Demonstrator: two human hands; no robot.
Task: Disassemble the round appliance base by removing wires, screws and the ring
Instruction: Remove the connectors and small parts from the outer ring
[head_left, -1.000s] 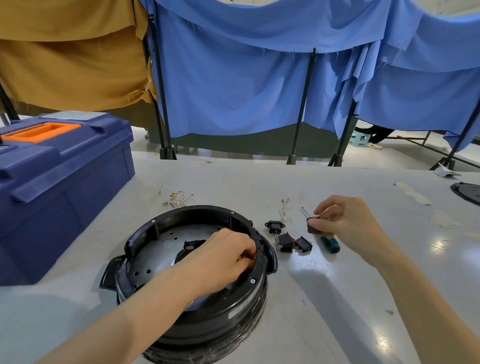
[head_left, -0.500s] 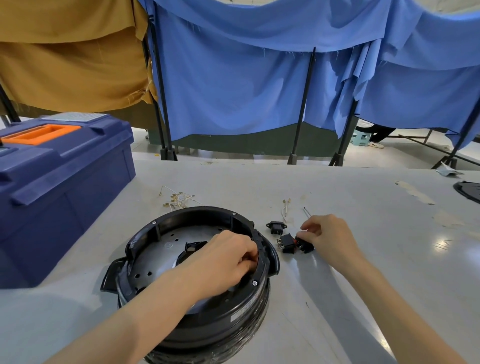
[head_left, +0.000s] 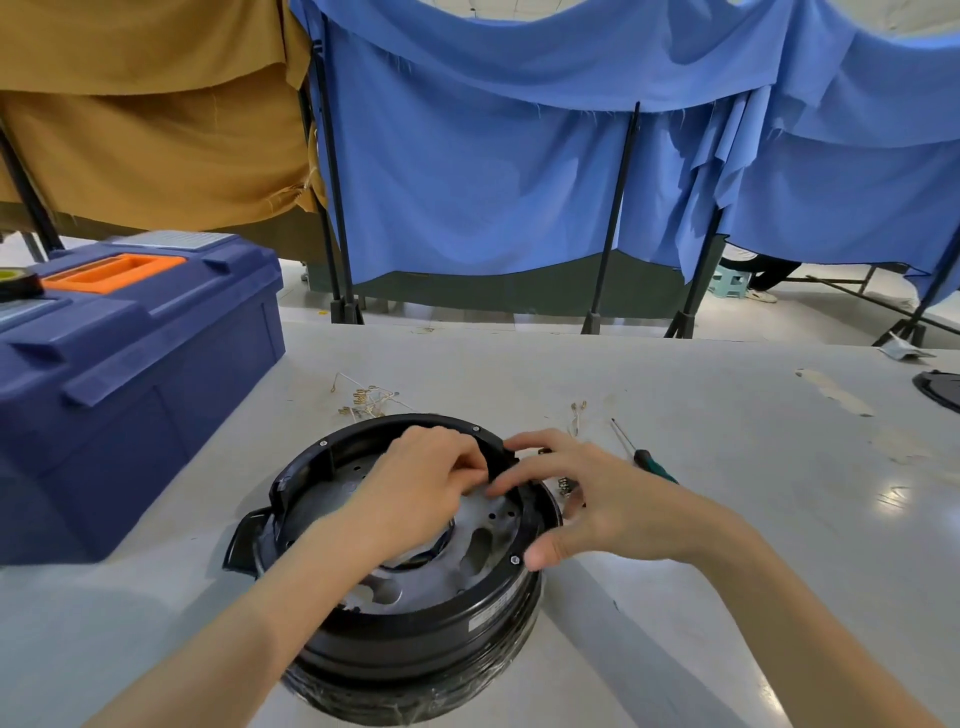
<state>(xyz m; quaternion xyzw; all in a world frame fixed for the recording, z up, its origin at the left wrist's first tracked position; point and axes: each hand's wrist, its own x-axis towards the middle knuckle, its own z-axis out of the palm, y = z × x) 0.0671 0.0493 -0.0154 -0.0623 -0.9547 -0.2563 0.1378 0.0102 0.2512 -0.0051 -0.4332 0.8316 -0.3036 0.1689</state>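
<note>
The round black appliance base stands on the grey table near me, its black ring on top and a perforated metal plate inside. My left hand reaches into the base, its fingers curled and pinching the ring's inner edge at the far right. My right hand lies over the ring's right rim with fingers spread, fingertips beside the left hand's, thumb by a rim screw. A green-handled screwdriver lies on the table just past my right hand. Small black removed parts are mostly hidden under that hand.
A big blue toolbox with an orange handle stands at the left. Loose removed wires lie behind the base, and another wire by the screwdriver. A dark flat object sits at the table's right edge. Blue and tan curtains hang behind.
My right hand put the screwdriver down on the table and moved left onto the base's right rim. My left hand shifted toward the far right of the ring.
</note>
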